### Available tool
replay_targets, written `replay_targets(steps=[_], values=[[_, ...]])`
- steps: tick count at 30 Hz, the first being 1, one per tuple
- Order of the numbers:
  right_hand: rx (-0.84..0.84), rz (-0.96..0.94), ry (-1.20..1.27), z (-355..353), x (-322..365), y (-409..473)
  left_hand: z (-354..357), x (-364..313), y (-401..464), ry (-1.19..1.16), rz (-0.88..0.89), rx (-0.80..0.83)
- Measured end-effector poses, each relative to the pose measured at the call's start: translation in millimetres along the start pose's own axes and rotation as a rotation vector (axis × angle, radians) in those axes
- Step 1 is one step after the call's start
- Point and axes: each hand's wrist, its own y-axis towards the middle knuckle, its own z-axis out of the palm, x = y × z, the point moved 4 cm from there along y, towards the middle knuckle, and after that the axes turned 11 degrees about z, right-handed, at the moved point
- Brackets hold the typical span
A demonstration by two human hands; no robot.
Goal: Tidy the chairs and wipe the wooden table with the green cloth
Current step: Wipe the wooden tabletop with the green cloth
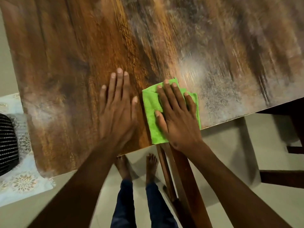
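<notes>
My right hand (pixel 176 116) presses the green cloth (pixel 152 112) flat with straight fingers near the wooden bench's (pixel 74 55) front edge; my left hand (pixel 117 104) rests flat beside it. The far right surface looks hazy, probably not wiped yet.

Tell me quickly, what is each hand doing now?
Left hand: open, flat on the table.
Right hand: open, pressing the cloth.

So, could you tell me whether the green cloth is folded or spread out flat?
Folded: the green cloth shows stepped, layered edges at its far end under the flat right hand.
</notes>
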Motion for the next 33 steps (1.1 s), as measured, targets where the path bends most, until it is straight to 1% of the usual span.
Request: replay_targets(steps=[2,5,8,10,13,17,20,22,23,26,29,33], values=[[-0.023,0.011,-0.003,0.0,-1.3,12.3,7.5,-9.5,5.1,0.029,-0.03,0.005],[-0.063,0.021,0.006,-5.6,-1.8,69.7,12.2,-5.8,3.7,0.06,-0.028,0.032],[-0.036,-0.004,0.012,-11.6,0.3,115.5,10.6,-7.7,4.9,0.055,-0.022,0.035],[-0.041,-0.023,0.014,-11.0,-1.6,110.6,11.1,-9.0,4.6,0.059,-0.027,0.042],[-0.037,-0.019,0.003,-10.2,-12.8,67.2,13.3,-12.8,7.2,0.063,-0.062,0.047],[0.015,-0.015,-0.009,-5.6,-24.5,4.4,16.8,-24.5,34.1,0.045,-0.109,-0.003],[0.05,0.036,-0.002,-3.4,-26.6,-14.9,20.6,-22.2,40.1,0.031,-0.107,-0.032],[0.062,0.098,0.012,-2.5,-11.2,-17.3,19.9,-17.8,38.5,-0.023,-0.102,-0.076],[0.077,0.097,0.012,0.1,1.6,-19.3,19.0,-16.2,37.9,-0.052,-0.098,-0.099],[0.108,-0.014,0.032,6.1,29.7,-27.4,16.5,-13.2,37.1,-0.137,-0.098,-0.147],[0.074,-0.05,0.054,1.2,11.2,-16.2,15.6,-14.0,36.9,-0.135,-0.115,-0.147],[-0.017,0.008,0.011,-7.5,-21.9,34.9,17.4,-14.8,38.2,-0.116,-0.12,-0.144]])
